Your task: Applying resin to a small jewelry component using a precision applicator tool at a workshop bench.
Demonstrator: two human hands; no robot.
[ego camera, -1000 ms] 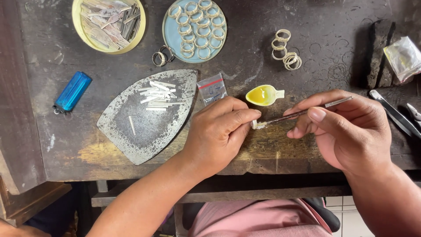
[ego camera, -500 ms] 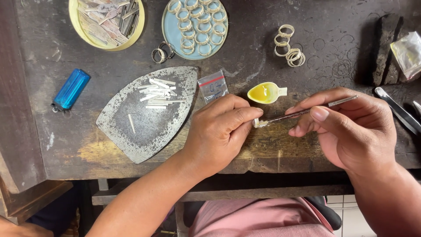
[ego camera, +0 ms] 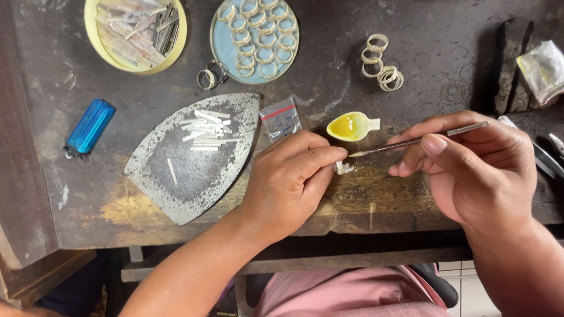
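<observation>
My left hand [ego camera: 291,182] rests on the worn wooden bench and pinches a small white piece [ego camera: 341,168] between thumb and forefinger. My right hand [ego camera: 476,167] holds a thin metal-handled brush [ego camera: 411,142] like a pen, its tip just above the white piece. A little yellow spoon-shaped dish [ego camera: 351,125] of yellow liquid sits right behind the brush tip. Left of my left hand lies a flat iron-shaped metal plate [ego camera: 188,170] with several short white strips [ego camera: 205,129] on it.
At the back stand a yellow dish of strips [ego camera: 135,29] and a blue dish of pale rings [ego camera: 255,35]. Loose rings [ego camera: 382,61], a small plastic bag [ego camera: 281,117], a blue lighter [ego camera: 89,126] and tools at the right edge [ego camera: 543,155] lie on the bench.
The brush tip has shifted slightly toward the white piece in my left fingers. Both hands otherwise stay in place.
</observation>
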